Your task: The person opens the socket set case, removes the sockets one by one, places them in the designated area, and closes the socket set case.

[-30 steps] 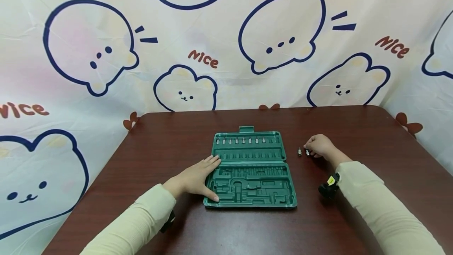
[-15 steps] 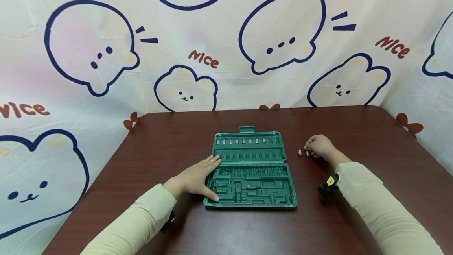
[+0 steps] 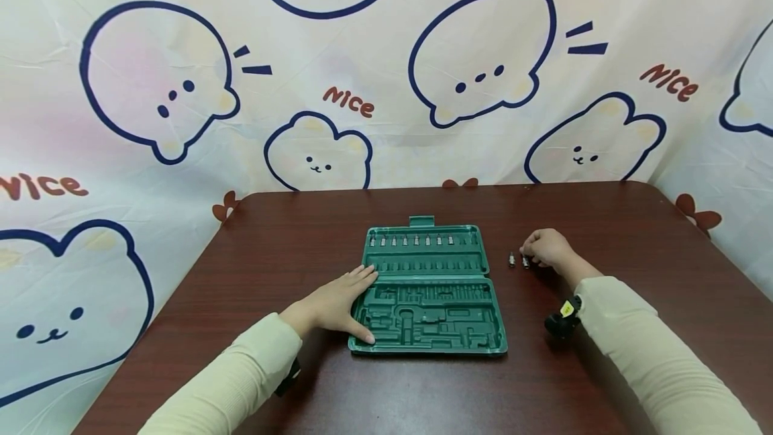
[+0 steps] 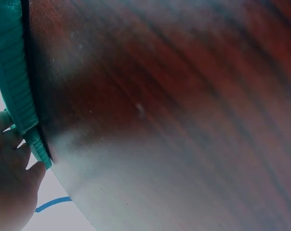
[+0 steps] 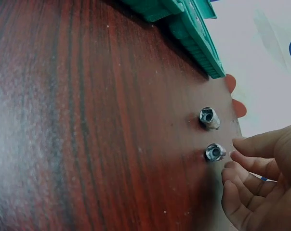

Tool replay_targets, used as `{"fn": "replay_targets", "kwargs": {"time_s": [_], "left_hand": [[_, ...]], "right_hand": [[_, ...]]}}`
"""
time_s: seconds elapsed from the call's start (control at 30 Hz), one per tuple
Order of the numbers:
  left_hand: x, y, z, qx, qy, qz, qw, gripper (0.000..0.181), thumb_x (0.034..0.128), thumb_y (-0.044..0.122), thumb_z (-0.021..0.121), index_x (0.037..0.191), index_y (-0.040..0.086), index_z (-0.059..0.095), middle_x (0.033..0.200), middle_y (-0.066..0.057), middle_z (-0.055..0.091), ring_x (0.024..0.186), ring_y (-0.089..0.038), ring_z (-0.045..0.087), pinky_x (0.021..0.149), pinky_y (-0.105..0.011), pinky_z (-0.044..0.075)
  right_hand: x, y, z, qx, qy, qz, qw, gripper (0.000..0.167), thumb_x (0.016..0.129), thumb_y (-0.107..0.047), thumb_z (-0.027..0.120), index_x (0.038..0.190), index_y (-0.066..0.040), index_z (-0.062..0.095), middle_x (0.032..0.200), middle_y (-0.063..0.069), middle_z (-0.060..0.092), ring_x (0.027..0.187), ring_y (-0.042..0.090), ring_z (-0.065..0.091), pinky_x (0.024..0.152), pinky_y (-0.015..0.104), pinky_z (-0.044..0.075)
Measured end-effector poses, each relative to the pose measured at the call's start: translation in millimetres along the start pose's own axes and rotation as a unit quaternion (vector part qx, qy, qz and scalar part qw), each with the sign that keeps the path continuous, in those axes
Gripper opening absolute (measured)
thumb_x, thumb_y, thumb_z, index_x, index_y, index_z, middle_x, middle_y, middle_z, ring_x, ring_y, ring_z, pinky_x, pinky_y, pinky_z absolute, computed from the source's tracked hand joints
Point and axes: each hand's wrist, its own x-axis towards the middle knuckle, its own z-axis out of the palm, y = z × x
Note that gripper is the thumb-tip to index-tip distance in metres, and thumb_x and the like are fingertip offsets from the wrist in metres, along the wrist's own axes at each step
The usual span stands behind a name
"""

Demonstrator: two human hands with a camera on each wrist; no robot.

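Note:
A green plastic socket-set case (image 3: 425,348) lies open and flat on the table. My left hand (image 3: 329,301) rests on its left side, fingers spread and thumb on the front left corner. In the left wrist view that hand (image 4: 13,178) touches the green case edge (image 4: 15,72). Right of the case, two small metal sockets lie side by side: a left socket (image 3: 511,260) and a right socket (image 5: 216,152). My right hand (image 3: 548,249) is at the right socket's far end, fingers loosely bent. In the right wrist view its fingertips (image 5: 239,144) appear just apart from that socket.
A row of several small sockets (image 3: 415,240) sits in the upper half of the case; the lower half shows moulded slots. The dark red-brown table (image 3: 290,227) extends on all sides. A printed cloth (image 3: 386,72) hangs behind it.

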Motion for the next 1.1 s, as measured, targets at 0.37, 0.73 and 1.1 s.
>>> {"fn": "replay_targets", "kwargs": {"time_s": [0.37,0.73,1.1], "left_hand": [[-2.5,-1.3,4.0,-0.007,-0.006,-0.002,1.0,0.111,0.0576,0.072,0.055,0.14,0.01,0.012,0.144,-0.004,0.006,0.13,-0.02,0.002,0.1,-0.042,0.017],[2.6,-0.6,2.6,0.025,0.001,0.002,0.9997,0.111,0.0579,0.075,0.051,0.14,0.011,0.012,0.144,-0.004,0.006,0.13,-0.02,0.001,0.101,-0.04,0.014],[-0.5,-0.3,4.4,0.0,0.001,-0.009,1.0,0.111,0.0565,0.073,0.054,0.14,0.013,0.013,0.144,-0.002,0.007,0.13,-0.018,0.002,0.1,-0.041,0.018]], "right_hand": [[-0.6,-18,7,0.032,-0.01,-0.022,0.9992,0.026,0.088,-0.017,0.05,0.097,0.007,0.051,0.09,0.014,0.052,0.07,0.018,0.05,0.061,0.03,0.045],[6.9,-46,22,0.06,-0.04,-0.036,0.9967,0.037,0.088,-0.026,0.049,0.107,0.005,0.049,0.107,0.021,0.049,0.086,0.026,0.051,0.073,0.037,0.044],[20.0,-66,46,0.085,-0.068,-0.063,0.9921,0.037,0.089,-0.023,0.048,0.111,0.007,0.049,0.104,0.021,0.05,0.089,0.026,0.051,0.075,0.034,0.044]]}}
